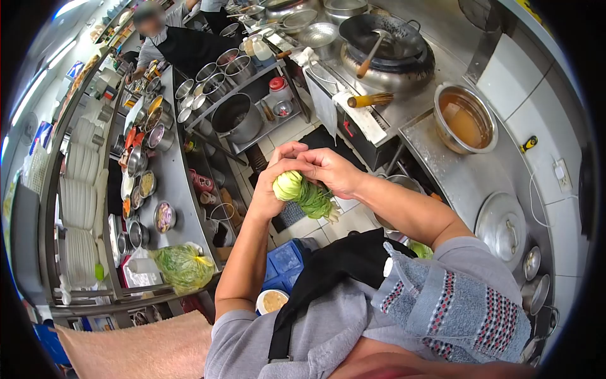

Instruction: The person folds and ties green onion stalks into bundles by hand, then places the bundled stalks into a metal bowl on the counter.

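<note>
A bunch of leafy greens (pixel 306 196), pale at one rounded end and darker toward the leaf tips, is held up in front of my chest. My left hand (pixel 270 183) curls around its pale end from the left. From the right, my right hand (pixel 331 169) bends its fingers against the top of the greens, and its fingertips meet those of my left hand. What exactly the right fingertips pinch is partly hidden. Below the greens are the tiled floor and a blue crate (pixel 284 262).
A wok (pixel 404 41) sits on the stove, near a metal pot of brown liquid (pixel 467 120). On the left counter stand several metal bowls and a plastic bag of greens (pixel 183 268). A large stockpot (pixel 238 120) is on a shelf ahead. A co-worker (pixel 189 47) stands farther back.
</note>
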Tool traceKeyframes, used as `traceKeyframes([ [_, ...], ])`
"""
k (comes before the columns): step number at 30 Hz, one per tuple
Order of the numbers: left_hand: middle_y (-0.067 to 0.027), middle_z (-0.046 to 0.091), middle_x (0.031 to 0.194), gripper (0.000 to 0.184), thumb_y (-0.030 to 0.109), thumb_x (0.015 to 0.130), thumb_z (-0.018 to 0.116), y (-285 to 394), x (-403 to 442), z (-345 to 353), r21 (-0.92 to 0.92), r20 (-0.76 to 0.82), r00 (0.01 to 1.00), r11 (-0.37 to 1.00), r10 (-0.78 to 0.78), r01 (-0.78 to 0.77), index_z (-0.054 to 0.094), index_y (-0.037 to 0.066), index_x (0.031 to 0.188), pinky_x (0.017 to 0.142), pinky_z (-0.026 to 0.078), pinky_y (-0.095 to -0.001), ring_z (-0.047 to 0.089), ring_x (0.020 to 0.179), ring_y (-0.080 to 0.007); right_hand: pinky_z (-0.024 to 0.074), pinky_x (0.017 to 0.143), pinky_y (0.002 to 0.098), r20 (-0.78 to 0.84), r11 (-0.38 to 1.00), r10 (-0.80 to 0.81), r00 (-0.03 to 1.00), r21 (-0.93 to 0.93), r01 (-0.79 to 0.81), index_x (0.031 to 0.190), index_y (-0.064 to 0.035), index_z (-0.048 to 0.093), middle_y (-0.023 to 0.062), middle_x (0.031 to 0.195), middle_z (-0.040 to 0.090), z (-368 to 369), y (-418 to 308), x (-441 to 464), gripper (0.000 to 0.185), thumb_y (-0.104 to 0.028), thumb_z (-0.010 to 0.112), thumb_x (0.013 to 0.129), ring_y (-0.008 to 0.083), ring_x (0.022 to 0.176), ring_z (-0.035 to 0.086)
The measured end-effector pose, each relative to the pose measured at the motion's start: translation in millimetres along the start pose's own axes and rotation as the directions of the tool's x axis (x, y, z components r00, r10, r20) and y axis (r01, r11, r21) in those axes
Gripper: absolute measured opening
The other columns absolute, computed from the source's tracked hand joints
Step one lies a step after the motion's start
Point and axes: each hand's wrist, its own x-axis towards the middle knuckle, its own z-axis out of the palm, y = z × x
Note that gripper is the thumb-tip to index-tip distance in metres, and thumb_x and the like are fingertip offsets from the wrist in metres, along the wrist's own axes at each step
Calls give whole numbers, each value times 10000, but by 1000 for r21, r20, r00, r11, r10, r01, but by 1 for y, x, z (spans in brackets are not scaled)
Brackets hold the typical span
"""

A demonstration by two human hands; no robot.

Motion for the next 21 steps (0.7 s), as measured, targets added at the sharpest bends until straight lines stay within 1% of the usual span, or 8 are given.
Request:
traceKeyframes([
  [3, -158, 504, 1335, 292, 45, 766, 741, -16, 25, -9, -59, -29, 999, 998, 32, -34, 708, 86, 1053, 1050, 377, -395, 483, 1252, -285, 429, 664, 198, 54, 993, -97, 994, 77, 92, 935, -56, 625, -46, 855, 591, -20, -4, 27, 157, -204, 608, 983, 24, 761, 532],
  [5, -166, 500, 1344, 288, 43, 777, 733, -24, 42, -17, -36, -16, 998, 997, 62, -62, 702, 81, 1060, 1047, 383, -396, 482, 1253, -284, 445, 711, 209, 55, 992, -99, 994, 86, 94, 934, -49, 614, -40, 865, 594, -28, -9, 40, 136, -176, 608, 980, 32, 800, 545],
  [9, -163, 498, 1340, 265, 57, 836, 697, -40, 80, -34, -52, 1, 995, 993, 103, -103, 663, 65, 1098, 1055, 377, -385, 482, 1254, -275, 443, 723, 207, -70, 987, -143, 987, 67, 147, 949, -50, 606, -40, 871, 589, -35, -26, 70, 120, -166, 616, 974, 34, 815, 540],
  [11, -157, 482, 1360, 260, 86, 895, 664, -59, 99, -39, -251, -74, 991, 960, 111, -127, 598, 71, 1146, 1067, 366, -387, 471, 1269, -266, 465, 756, 213, -97, 981, -191, 977, -51, 187, 955, -48, 608, -31, 900, 611, -49, -29, 90, 125, -171, 618, 973, 43, 848, 566],
  [12, -176, 445, 1410, 238, 116, 932, 637, -66, 111, -43, -295, -68, 990, 945, 126, -141, 548, 80, 1150, 1085, 349, -400, 447, 1303, -268, 480, 772, 224, -91, 983, -185, 979, -27, 183, 990, -51, 589, -22, 907, 620, -53, -33, 103, 121, -156, 640, 958, 53, 861, 582],
  [14, -203, 413, 1441, 252, 163, 928, 655, -78, 133, -59, -380, -87, 985, 909, 150, -172, 540, 86, 1139, 1098, 342, -417, 440, 1316, -287, 485, 776, 227, -128, 977, -213, 969, -42, 209, 1011, -55, 577, -18, 905, 621, -56, -40, 134, 136, -145, 656, 946, 56, 865, 588],
  [16, -245, 339, 1507, 283, 248, 914, 691, -91, 152, -86, -480, -128, 982, 857, 141, -185, 542, 86, 1092, 1126, 325, -447, 396, 1366, -322, 493, 776, 231, -176, 973, -229, 957, -70, 220, 1025, -69, 533, -12, 893, 614, -57, -44, 171, 219, -101, 709, 899, 60, 865, 596],
  [21, -241, 328, 1520, 246, 242, 923, 681, -145, 191, -191, -453, -195, 956, 844, 220, -286, 570, 69, 1060, 1115, 354, -452, 396, 1367, -335, 488, 773, 240, -171, 945, -320, 932, -130, 301, 945, -85, 449, -9, 898, 601, -57, -33, 299, 304, -35, 735, 854, 68, 857, 585],
])
